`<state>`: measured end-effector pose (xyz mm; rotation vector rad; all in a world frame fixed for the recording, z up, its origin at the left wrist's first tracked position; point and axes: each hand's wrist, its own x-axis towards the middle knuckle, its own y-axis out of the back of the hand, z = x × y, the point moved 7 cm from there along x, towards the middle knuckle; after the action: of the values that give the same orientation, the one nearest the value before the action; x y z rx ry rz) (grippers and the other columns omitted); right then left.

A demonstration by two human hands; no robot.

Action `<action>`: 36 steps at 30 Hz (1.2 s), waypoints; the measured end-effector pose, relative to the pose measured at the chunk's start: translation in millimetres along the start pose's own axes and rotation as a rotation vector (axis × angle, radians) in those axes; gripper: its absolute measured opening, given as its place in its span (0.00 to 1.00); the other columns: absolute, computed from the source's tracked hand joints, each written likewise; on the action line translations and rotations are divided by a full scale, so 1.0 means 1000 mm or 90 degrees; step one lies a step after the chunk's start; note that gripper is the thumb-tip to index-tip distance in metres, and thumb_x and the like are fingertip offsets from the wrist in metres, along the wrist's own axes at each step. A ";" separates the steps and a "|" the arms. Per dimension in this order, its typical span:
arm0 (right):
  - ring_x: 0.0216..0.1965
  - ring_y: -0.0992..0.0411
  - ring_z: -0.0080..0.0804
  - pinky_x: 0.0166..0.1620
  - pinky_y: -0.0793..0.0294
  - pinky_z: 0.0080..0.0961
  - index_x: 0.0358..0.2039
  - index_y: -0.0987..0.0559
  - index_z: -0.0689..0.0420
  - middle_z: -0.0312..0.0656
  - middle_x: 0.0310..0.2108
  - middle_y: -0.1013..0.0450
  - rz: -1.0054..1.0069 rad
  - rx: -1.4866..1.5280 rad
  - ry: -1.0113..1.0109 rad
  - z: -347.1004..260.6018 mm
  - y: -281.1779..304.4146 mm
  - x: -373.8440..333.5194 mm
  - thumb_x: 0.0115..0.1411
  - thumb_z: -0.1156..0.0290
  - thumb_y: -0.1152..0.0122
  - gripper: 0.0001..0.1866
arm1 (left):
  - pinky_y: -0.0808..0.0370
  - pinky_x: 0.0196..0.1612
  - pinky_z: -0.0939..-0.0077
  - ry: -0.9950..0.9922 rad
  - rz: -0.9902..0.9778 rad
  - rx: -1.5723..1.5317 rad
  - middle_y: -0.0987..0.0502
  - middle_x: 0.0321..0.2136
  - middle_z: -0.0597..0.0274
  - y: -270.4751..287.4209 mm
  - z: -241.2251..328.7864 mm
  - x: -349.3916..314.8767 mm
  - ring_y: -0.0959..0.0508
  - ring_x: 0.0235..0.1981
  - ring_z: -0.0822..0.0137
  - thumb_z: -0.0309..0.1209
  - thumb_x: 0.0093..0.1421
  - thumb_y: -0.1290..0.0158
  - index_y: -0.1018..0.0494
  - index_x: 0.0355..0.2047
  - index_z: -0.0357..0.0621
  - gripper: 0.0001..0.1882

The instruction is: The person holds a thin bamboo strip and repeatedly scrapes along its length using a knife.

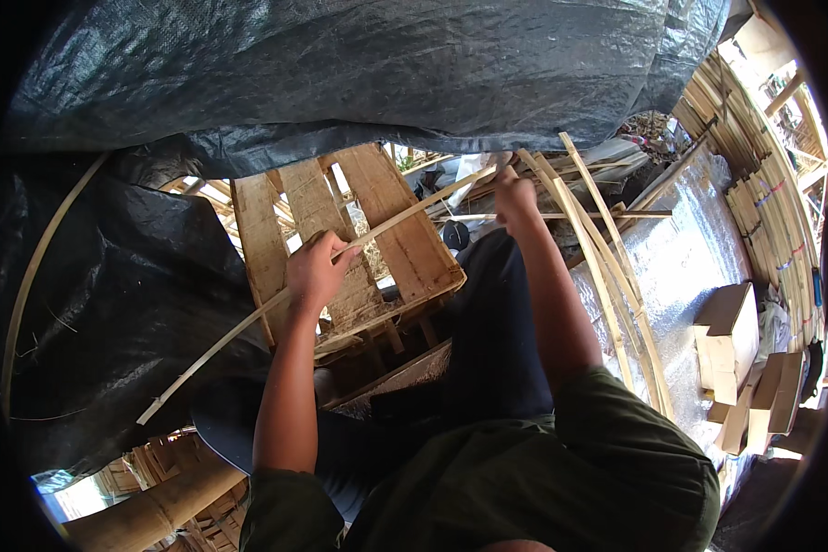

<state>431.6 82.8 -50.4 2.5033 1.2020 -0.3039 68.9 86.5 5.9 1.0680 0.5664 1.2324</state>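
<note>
A long, narrow bamboo strip runs slantwise over a wooden slatted crate, its near end low on the left. My left hand is closed around the strip above the crate's left part. Beyond the crate's right side, my right hand makes a fist close to the strip's far end. A small greyish shape shows by the top of that fist, too blurred to name. Whether the fist also grips the strip is hidden.
Several loose bamboo strips lie to the right over a shiny silver sheet. Tied bamboo bundles and cardboard boxes are farther right. A dark tarp hangs across the far side; a thick bamboo pole lies lower left.
</note>
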 end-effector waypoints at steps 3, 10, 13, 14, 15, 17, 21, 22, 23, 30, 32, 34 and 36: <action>0.08 0.41 0.27 0.13 0.42 0.27 0.30 0.27 0.63 0.35 0.12 0.39 -0.048 -0.113 -0.007 0.010 -0.006 0.011 0.70 0.54 0.58 0.24 | 0.27 0.29 0.65 -0.009 0.005 0.001 0.21 0.26 0.63 0.000 0.003 0.001 0.21 0.27 0.58 0.44 0.54 0.38 0.27 0.28 0.46 0.16; 0.11 0.35 0.28 0.13 0.37 0.28 0.28 0.26 0.62 0.38 0.13 0.36 -0.042 -0.167 0.023 0.004 0.002 -0.003 0.69 0.54 0.57 0.24 | 0.27 0.29 0.65 -0.002 0.011 0.008 0.21 0.26 0.63 0.003 -0.004 -0.003 0.21 0.27 0.58 0.43 0.54 0.37 0.27 0.27 0.46 0.15; 0.09 0.50 0.21 0.13 0.51 0.27 0.25 0.33 0.52 0.28 0.12 0.47 -0.027 0.082 -0.063 0.012 0.040 0.040 0.70 0.53 0.58 0.20 | 0.27 0.28 0.65 -0.010 0.002 0.003 0.21 0.26 0.62 -0.002 0.006 0.003 0.21 0.26 0.58 0.44 0.54 0.37 0.26 0.28 0.47 0.15; 0.09 0.50 0.21 0.13 0.51 0.27 0.25 0.33 0.52 0.28 0.12 0.47 -0.029 0.081 -0.066 0.015 0.033 0.033 0.70 0.53 0.58 0.20 | 0.27 0.28 0.65 -0.007 0.001 0.004 0.21 0.26 0.62 -0.002 0.004 0.002 0.21 0.26 0.58 0.44 0.54 0.37 0.26 0.28 0.47 0.15; 0.09 0.51 0.21 0.13 0.52 0.26 0.25 0.33 0.52 0.28 0.12 0.48 -0.082 -0.051 -0.029 0.014 0.014 0.018 0.70 0.52 0.58 0.20 | 0.27 0.28 0.65 -0.006 0.006 0.007 0.22 0.25 0.62 0.000 0.000 0.000 0.21 0.25 0.58 0.44 0.54 0.38 0.26 0.28 0.47 0.16; 0.09 0.52 0.22 0.13 0.52 0.26 0.26 0.33 0.51 0.28 0.12 0.48 -0.165 -0.024 -0.051 0.031 -0.012 0.010 0.70 0.52 0.57 0.20 | 0.28 0.28 0.65 -0.010 0.009 0.007 0.22 0.25 0.62 0.000 0.000 0.000 0.21 0.25 0.58 0.45 0.54 0.38 0.26 0.28 0.47 0.16; 0.11 0.48 0.22 0.15 0.48 0.25 0.27 0.33 0.54 0.31 0.16 0.43 -0.109 0.094 -0.064 0.013 0.027 0.037 0.70 0.52 0.57 0.21 | 0.28 0.28 0.65 -0.001 0.006 0.011 0.22 0.25 0.63 0.000 0.002 0.002 0.21 0.26 0.58 0.45 0.54 0.38 0.26 0.28 0.46 0.16; 0.11 0.48 0.22 0.15 0.48 0.25 0.27 0.33 0.54 0.31 0.16 0.43 -0.107 0.096 -0.064 0.028 0.021 0.043 0.70 0.52 0.57 0.21 | 0.28 0.28 0.65 -0.012 0.009 0.001 0.22 0.25 0.63 0.000 0.005 0.003 0.21 0.26 0.58 0.45 0.54 0.38 0.26 0.28 0.46 0.16; 0.11 0.48 0.21 0.14 0.49 0.25 0.26 0.33 0.54 0.31 0.15 0.43 -0.179 -0.057 0.110 0.039 0.012 0.053 0.70 0.52 0.57 0.21 | 0.28 0.28 0.65 -0.023 0.005 -0.004 0.22 0.25 0.63 -0.003 0.013 0.006 0.21 0.26 0.58 0.45 0.54 0.38 0.26 0.28 0.46 0.16; 0.10 0.45 0.21 0.12 0.49 0.28 0.25 0.32 0.56 0.32 0.14 0.41 -0.094 0.056 -0.064 0.001 0.003 0.015 0.70 0.56 0.58 0.20 | 0.27 0.28 0.65 -0.008 0.009 0.001 0.21 0.25 0.63 -0.001 0.002 0.002 0.21 0.26 0.58 0.45 0.55 0.38 0.27 0.28 0.46 0.16; 0.09 0.45 0.22 0.12 0.48 0.26 0.25 0.30 0.57 0.32 0.12 0.41 -0.112 -0.151 0.013 0.002 -0.017 0.003 0.70 0.55 0.58 0.22 | 0.27 0.29 0.65 -0.020 0.020 -0.010 0.21 0.26 0.63 0.001 0.004 0.001 0.21 0.27 0.58 0.45 0.55 0.38 0.27 0.28 0.46 0.16; 0.10 0.44 0.22 0.12 0.46 0.26 0.28 0.29 0.59 0.33 0.13 0.40 -0.228 -0.168 -0.036 0.008 -0.031 -0.005 0.70 0.55 0.58 0.21 | 0.27 0.29 0.66 0.002 -0.001 0.018 0.21 0.26 0.63 0.001 0.002 -0.001 0.21 0.27 0.58 0.44 0.55 0.38 0.26 0.28 0.46 0.16; 0.10 0.44 0.23 0.13 0.46 0.26 0.30 0.29 0.59 0.33 0.14 0.41 -0.080 0.034 -0.039 -0.004 -0.008 0.007 0.70 0.55 0.58 0.21 | 0.27 0.29 0.66 0.008 -0.004 0.016 0.21 0.26 0.63 0.001 0.003 -0.001 0.21 0.28 0.59 0.44 0.55 0.38 0.26 0.28 0.46 0.16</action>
<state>429.9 93.6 -50.8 2.4486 1.3470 -0.4465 70.3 85.0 8.0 1.0791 0.5958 1.2312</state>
